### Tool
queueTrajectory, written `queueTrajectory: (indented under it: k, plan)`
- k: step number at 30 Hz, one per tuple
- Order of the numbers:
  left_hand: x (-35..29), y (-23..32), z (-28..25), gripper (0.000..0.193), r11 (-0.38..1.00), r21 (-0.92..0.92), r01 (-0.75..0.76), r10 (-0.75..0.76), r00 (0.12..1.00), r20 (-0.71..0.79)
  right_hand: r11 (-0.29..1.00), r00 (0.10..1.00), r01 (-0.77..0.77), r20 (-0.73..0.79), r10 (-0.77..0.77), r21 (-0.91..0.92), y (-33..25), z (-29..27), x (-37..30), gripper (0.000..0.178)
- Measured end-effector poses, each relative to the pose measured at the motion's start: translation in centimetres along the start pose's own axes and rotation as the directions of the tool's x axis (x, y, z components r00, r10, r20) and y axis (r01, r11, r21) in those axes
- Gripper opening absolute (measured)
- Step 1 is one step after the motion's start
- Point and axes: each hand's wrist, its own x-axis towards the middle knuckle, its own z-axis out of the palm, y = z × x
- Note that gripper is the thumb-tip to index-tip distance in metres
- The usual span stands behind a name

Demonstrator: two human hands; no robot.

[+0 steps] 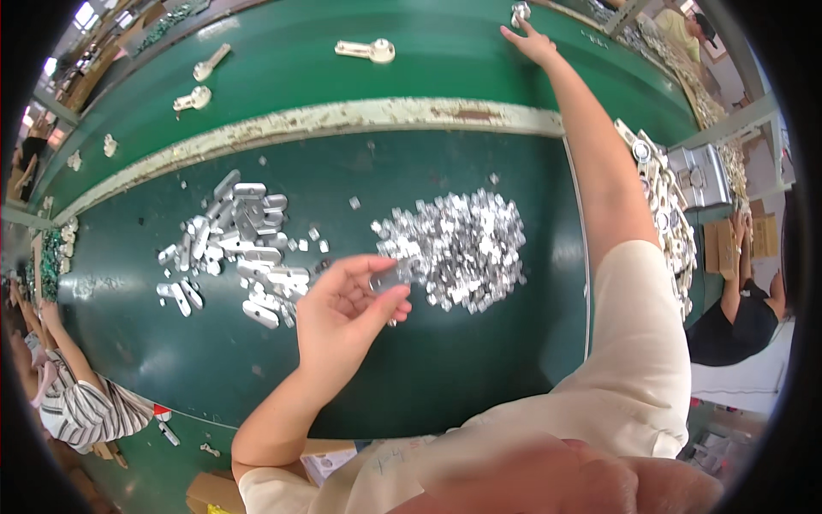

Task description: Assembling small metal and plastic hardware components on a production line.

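My left hand (341, 313) is closed over the middle of the table, pinching a small grey, smooth oblong metal piece (390, 278) between thumb and fingers. Right beside it lies a heap of small shiny silver pieces (471, 248). Stretched far out to the right, my right hand (536, 46) is over the green conveyor belt, thumb and fingers apart. Its fingertips reach a small whitish part with a round end (520, 13); whether they touch it is hard to tell. To the left of my left hand is a loose pile of silver oblong covers (248, 214).
A worn white rail (342, 118) separates the dark green table from the belt. Cream lever-shaped parts (366, 51) lie scattered on the belt. More cream parts (672, 210) are piled at the right edge near a grey metal box (700, 177). Other people work at both sides.
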Motion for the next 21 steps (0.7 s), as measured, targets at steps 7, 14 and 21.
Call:
queueTrajectory:
  k: [7, 14, 21]
  plan:
    - [1.1, -0.1, -0.6, 0.026, 0.999, -0.038, 0.037, -0.039, 0.997, -0.063, 0.980, 0.956, 0.001, -0.287, 0.057, 0.197, -3.1, 1.5, 1.7, 0.045]
    - [1.6, 0.2, 0.2, 0.027, 0.999, -0.025, 0.030, -0.029, 1.000, 0.009, 0.650, 0.692, 0.542, -0.157, -0.705, -0.533, -2.8, 0.8, -1.3, 0.026]
    - [0.6, 0.1, 0.4, 0.027, 1.000, -0.009, 0.003, -0.003, 1.000, 0.029, 0.811, 0.789, 0.585, 0.242, -0.565, -0.013, -2.4, -4.7, -10.0, 0.074]
